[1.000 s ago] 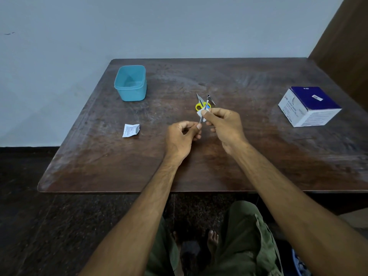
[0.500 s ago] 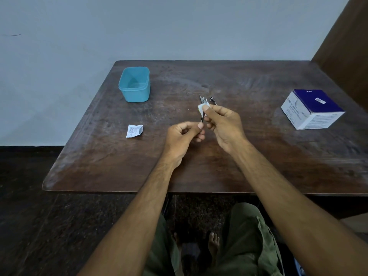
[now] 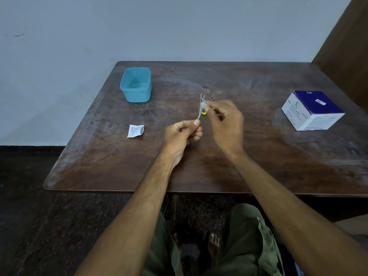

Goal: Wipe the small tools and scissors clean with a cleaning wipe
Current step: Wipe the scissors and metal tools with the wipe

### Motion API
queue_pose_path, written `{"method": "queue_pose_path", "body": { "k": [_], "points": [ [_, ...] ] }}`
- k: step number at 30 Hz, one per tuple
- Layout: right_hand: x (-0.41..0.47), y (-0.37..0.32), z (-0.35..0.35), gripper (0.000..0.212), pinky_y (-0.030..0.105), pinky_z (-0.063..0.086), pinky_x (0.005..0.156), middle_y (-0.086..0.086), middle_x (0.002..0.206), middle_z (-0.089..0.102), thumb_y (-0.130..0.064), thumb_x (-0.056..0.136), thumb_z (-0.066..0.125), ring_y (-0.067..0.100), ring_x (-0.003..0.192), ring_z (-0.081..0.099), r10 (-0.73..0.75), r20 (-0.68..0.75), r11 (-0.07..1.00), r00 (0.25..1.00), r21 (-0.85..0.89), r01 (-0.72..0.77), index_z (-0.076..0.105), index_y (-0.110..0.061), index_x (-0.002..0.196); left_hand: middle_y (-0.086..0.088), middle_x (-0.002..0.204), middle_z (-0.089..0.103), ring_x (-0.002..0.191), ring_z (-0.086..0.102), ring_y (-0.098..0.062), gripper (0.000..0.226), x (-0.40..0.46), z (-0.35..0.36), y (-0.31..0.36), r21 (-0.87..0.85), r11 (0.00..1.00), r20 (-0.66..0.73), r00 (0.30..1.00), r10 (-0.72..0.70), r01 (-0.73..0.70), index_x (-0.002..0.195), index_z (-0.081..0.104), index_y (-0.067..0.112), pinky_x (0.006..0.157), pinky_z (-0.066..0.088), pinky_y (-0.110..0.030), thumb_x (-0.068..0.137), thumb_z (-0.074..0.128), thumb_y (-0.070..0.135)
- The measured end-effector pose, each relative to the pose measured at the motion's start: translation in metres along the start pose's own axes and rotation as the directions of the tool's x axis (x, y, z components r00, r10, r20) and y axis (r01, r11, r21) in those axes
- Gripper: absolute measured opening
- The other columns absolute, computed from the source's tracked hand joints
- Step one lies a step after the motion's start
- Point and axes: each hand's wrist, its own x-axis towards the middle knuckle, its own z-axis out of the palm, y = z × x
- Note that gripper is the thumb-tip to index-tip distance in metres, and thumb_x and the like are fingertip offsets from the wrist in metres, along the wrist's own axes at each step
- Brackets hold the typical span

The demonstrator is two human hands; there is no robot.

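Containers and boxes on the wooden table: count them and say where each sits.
2. A teal plastic tub, open-topped, stands at the far left of the brown wooden table. A white-and-blue cardboard box sits near the right edge. None seems hidden.

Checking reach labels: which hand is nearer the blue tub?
Left. The left hand sits right of and nearer the camera than the blue tub, pinching a thin metal tool. The right hand is farther right, holding a wipe on it.
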Motion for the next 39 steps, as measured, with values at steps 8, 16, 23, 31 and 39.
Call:
{"method": "queue_pose_path", "body": {
  "k": [8,16,23,31,39],
  "points": [
    [-0.006,0.012,0.001,0.026,0.021,0.045,0.070,0.007,0.093,0.064,0.002,0.086,0.060,0.019,0.082,0.061,-0.260,0.199,0.897,0.945,-0.313,0.312,0.073,-0.009,0.105,0.001,0.062,0.067,0.055,0.061,-0.006,0.012,0.001,-0.001,0.001,-0.008,1.000,0.010,1.000,-0.004,0.004,0.083,0.068,0.006,0.057,0.052,-0.016,0.093,0.061,0.010],
    [0.008,0.004,0.003,0.024,0.028,0.050,0.068,0.005,0.090,0.065,0.001,0.087,0.058,0.016,0.079,0.061,-0.248,0.193,0.915,0.949,-0.275,0.295,0.073,-0.009,0.103,0.001,0.064,0.066,0.056,0.060,-0.007,0.009,0.002,-0.004,0.000,-0.021,1.000,0.031,0.999,-0.014,0.015,0.088,0.067,0.003,0.060,0.053,-0.017,0.092,0.060,0.008],
    [0.013,-0.004,-0.006,0.029,0.035,0.050,0.065,0.014,0.094,0.063,-0.008,0.088,0.046,0.029,0.082,0.060,-0.268,0.326,0.817,0.907,-0.422,0.393,0.071,-0.002,0.102,-0.002,0.061,0.065,0.051,0.057,-0.009,0.010,0.005,0.001,0.001,0.029,0.998,0.023,0.998,0.052,-0.053,0.081,0.066,0.003,0.054,0.050,-0.017,0.090,0.063,0.004],
    [0.001,-0.007,-0.004,0.020,0.028,0.036,0.053,0.014,0.094,0.059,-0.004,0.063,0.079,0.032,0.083,0.057,-0.120,0.585,0.626,0.802,-0.582,0.519,0.066,-0.004,0.078,0.000,0.060,0.067,0.051,0.059,-0.003,0.014,0.000,0.006,-0.011,0.254,0.949,-0.092,0.972,0.216,-0.187,0.075,0.068,0.004,0.055,0.049,-0.015,0.089,0.066,0.005],
    [0.029,-0.030,-0.008,0.029,0.036,0.040,0.087,0.012,0.124,0.047,-0.006,0.086,0.058,0.028,0.117,0.042,0.041,0.552,0.460,0.833,-0.750,0.475,0.062,-0.004,0.114,0.004,0.059,0.066,0.055,0.062,-0.008,0.019,0.003,0.007,-0.023,0.474,0.846,-0.162,0.921,0.354,-0.242,0.068,0.067,0.017,0.060,0.053,-0.029,0.087,0.069,0.012]
  ]
}}
